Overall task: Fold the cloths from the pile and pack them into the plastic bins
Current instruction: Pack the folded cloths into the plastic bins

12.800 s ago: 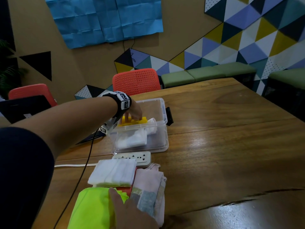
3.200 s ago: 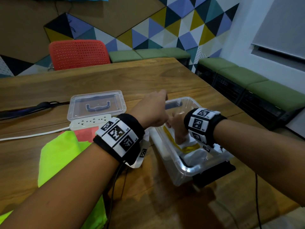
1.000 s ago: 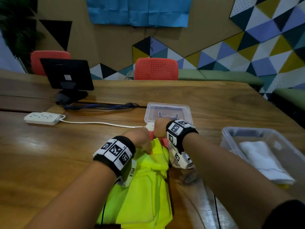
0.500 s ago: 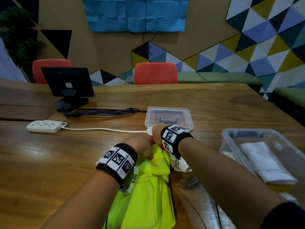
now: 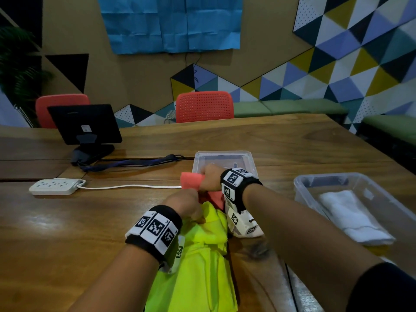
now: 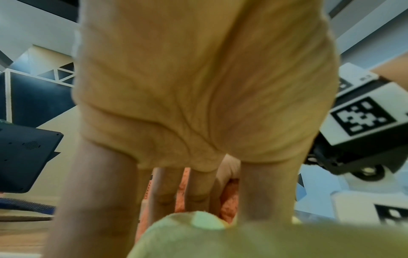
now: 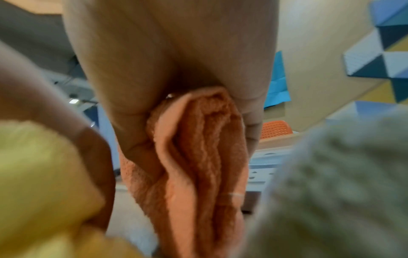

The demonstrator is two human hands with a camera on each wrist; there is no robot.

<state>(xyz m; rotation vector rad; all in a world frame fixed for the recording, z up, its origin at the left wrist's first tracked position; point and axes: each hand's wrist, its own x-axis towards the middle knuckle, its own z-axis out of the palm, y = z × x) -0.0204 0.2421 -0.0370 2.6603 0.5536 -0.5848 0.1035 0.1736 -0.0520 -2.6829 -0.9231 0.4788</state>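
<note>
The orange cloth (image 5: pixel 191 181) is bunched in the right hand (image 5: pixel 210 180), whose fingers grasp it above the table (image 5: pixel 67 221). At its 6 o'clock the left hand (image 5: pixel 184 204) presses the yellow cloth (image 5: pixel 202 266) with straight fingers. The bin (image 5: pixel 360 199) sits at 3 o'clock.

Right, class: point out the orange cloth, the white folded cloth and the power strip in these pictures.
orange cloth (image 5: pixel 191 180), head view, on the bunched end sticking out of the right hand.
white folded cloth (image 5: pixel 351 215), head view, on its top face inside the bin.
power strip (image 5: pixel 55 186), head view, on its socket face.
</note>
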